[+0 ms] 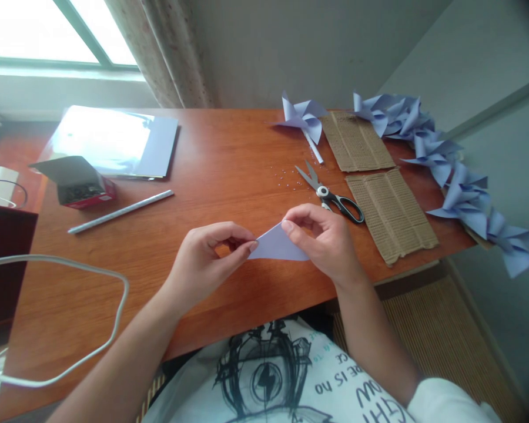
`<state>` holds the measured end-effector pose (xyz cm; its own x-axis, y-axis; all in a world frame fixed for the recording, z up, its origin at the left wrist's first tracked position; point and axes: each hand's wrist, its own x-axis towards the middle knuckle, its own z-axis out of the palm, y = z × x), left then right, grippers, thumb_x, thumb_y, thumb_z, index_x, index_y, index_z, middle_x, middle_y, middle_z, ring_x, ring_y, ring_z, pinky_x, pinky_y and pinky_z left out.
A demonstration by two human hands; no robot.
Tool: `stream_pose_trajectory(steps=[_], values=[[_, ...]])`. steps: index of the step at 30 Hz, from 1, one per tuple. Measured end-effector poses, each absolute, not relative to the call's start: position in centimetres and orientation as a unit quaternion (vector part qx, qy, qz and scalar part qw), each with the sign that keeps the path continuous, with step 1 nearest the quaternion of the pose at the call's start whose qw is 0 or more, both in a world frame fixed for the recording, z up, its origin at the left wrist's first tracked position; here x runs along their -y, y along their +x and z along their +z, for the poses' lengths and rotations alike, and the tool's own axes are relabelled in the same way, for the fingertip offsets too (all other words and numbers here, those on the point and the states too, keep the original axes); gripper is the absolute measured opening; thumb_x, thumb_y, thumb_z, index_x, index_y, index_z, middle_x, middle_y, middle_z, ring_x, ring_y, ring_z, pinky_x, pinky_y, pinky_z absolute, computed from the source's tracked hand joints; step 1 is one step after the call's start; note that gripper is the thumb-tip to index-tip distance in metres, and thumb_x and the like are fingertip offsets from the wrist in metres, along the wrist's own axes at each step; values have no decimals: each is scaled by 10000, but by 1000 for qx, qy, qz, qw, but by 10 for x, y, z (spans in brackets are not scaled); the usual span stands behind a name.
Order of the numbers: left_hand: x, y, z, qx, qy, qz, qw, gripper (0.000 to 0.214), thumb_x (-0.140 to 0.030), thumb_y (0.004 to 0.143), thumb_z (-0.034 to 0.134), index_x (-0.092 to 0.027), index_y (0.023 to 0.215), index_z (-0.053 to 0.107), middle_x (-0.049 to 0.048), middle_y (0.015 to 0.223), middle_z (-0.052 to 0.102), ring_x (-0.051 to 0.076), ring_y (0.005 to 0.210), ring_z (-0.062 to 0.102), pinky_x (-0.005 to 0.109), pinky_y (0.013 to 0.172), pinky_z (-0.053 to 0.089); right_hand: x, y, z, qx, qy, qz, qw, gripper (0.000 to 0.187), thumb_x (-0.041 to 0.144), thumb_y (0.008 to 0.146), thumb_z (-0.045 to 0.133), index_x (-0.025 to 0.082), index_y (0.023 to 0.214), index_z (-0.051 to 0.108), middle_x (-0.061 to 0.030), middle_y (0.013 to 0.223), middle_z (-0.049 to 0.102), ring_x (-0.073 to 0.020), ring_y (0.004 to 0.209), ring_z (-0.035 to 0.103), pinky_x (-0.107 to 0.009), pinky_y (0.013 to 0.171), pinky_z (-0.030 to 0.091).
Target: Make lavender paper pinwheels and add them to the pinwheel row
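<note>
A folded piece of lilac paper [275, 245] is stretched between my two hands above the table's front part. My left hand [218, 249] pinches its left corner between thumb and fingers. On the other side, my right hand [320, 238] grips the upper right edge, thumb on top. Just beyond my right hand lie scissors [324, 192] with black and grey handles, blades apart and pointing up-left. Farther back, a lilac paper pinwheel [303, 117] rests on the table, its white stick [314, 148] pointing toward me.
Two corrugated cardboard pieces [392, 217] lie at the right, with several pinwheels [465, 194] along the edge. At the left are a rolled paper stick [121, 211], an open small box [86, 191], a glossy paper pack [110, 141] and a white cable [126, 294]. Tiny scraps surround the scissors.
</note>
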<state>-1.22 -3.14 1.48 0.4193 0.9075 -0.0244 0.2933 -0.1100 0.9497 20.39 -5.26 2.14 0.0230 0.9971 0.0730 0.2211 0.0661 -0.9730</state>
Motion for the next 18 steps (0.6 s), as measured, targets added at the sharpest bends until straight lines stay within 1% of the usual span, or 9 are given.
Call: stream_pose_trajectory(steps=[5,10,12,16,18], values=[[31,-11,17,-440,679,308,501,100,-258,871,710,-173,830,741,26,750,725,140,671,631,224,622,491,54,203,22,549,-544,418,478,79,268,874,711,228,808,698,1,800,721,-162,753,675,-295,722,561],[31,-9,19,-447,671,301,509,111,-270,855,721,-169,815,745,24,731,728,142,658,637,219,607,494,55,199,23,543,-561,394,485,121,268,862,714,225,754,683,5,749,695,-162,723,654,-300,714,550],[32,-10,19,-448,666,304,513,109,-266,853,723,-167,812,745,21,725,725,138,655,636,215,603,492,54,199,22,537,-555,407,488,122,284,875,703,226,771,674,5,767,690,-161,740,657,-295,720,549],[31,-11,18,-464,648,316,515,110,-263,846,727,-161,807,744,20,721,718,136,658,633,210,601,486,50,202,18,538,-539,457,460,160,362,901,698,226,819,689,5,781,706,-157,726,673,-269,658,545],[31,-11,17,-473,643,311,515,130,-283,841,732,-160,804,751,25,715,717,139,649,626,214,591,483,49,203,17,565,-551,430,439,185,380,905,700,222,810,708,0,767,725,-161,702,679,-273,638,541]])
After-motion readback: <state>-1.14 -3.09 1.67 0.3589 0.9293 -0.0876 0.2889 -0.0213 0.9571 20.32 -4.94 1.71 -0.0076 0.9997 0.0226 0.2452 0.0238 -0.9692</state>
